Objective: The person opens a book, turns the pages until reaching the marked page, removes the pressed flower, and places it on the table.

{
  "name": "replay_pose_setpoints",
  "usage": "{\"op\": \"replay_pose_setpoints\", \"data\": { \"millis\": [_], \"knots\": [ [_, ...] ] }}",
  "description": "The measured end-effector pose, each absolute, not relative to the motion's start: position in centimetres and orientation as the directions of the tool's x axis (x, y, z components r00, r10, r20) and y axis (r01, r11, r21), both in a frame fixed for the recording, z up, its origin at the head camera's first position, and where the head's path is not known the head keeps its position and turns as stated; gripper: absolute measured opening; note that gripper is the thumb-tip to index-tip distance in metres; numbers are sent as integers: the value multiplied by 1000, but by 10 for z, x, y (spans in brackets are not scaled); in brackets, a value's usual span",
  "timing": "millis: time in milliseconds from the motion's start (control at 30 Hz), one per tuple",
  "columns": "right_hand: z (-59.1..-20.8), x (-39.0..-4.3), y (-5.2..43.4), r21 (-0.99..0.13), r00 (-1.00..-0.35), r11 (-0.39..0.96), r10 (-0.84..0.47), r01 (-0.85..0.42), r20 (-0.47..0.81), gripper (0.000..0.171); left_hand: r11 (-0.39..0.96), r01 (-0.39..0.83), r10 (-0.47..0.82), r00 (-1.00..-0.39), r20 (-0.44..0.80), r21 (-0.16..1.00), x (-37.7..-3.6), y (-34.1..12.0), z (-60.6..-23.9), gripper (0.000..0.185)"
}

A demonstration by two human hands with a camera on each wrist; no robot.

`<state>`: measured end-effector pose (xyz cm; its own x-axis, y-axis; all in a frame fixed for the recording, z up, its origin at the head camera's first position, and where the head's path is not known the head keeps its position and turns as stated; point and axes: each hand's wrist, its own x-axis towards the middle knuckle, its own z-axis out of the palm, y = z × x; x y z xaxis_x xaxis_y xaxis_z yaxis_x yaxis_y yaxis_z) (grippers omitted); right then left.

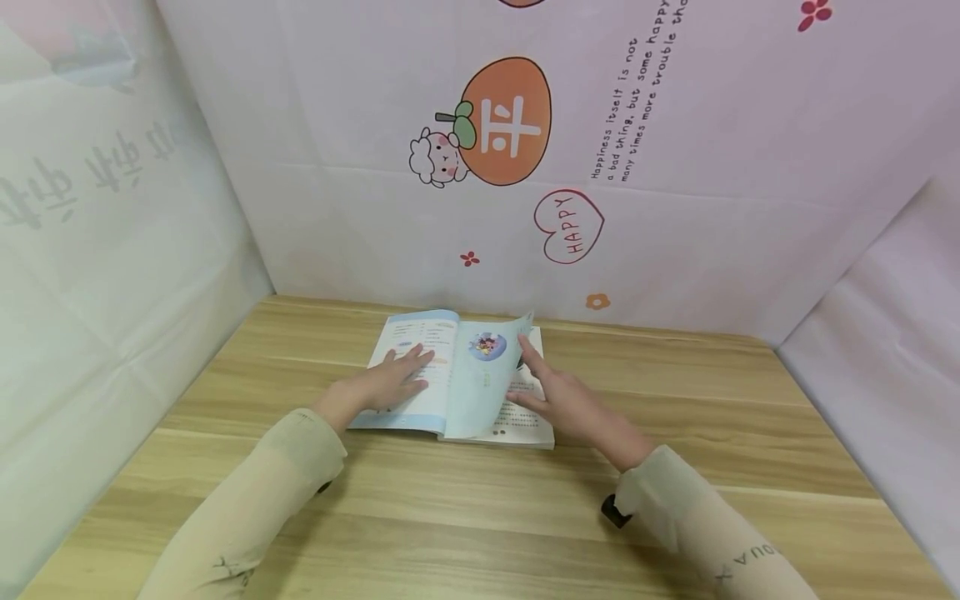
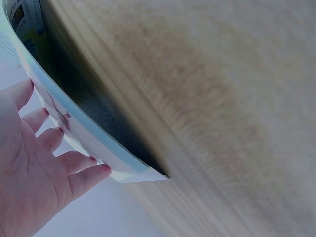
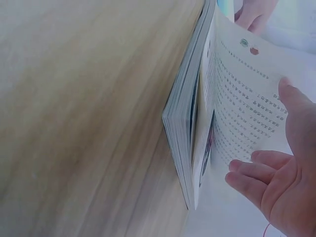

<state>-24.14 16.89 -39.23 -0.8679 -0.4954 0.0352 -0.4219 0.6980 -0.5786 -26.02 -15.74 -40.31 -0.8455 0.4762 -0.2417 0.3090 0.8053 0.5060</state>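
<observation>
Book (image 1: 454,379) lies open on table (image 1: 450,517). Left hand (image 1: 386,381) rests on left page (image 1: 423,406), fingers spread, gripping nothing, apparently to flatten it; right hand (image 1: 562,400), fingers extended without grip, bears against 1 raised leaf's (image 1: 476,404) underside, presumably propping it.

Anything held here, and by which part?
No grip shows: the left hand rests on the left page; the right hand touches the raised leaf near its outer edge.

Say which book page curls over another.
The pale-blue page with the round cartoon picture: its edge stands raised by the right hand over a white text page. The blue-bordered left page is under the left hand.
</observation>
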Motion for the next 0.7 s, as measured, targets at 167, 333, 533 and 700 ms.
{"op": "replay_pose_setpoints", "data": {
  "millis": [167,333,533,700],
  "knots": [
    [-397,-243,163,-616,-858,658,-510,-434,60,110,802,311,478,-846,-236,509,-260,-158,-403,64],
    [-405,-243,157,-605,-837,645,-543,-466,65,109,801,308,476,-848,-234,513,-260,-158,-403,63],
    [-409,-239,152,-586,-810,637,-584,-501,59,109,802,304,472,-851,-232,515,-260,-158,-403,63],
    [-410,-237,147,-542,-793,651,-607,-531,48,103,801,302,472,-850,-234,517,-260,-158,-403,63]
  ]
}}
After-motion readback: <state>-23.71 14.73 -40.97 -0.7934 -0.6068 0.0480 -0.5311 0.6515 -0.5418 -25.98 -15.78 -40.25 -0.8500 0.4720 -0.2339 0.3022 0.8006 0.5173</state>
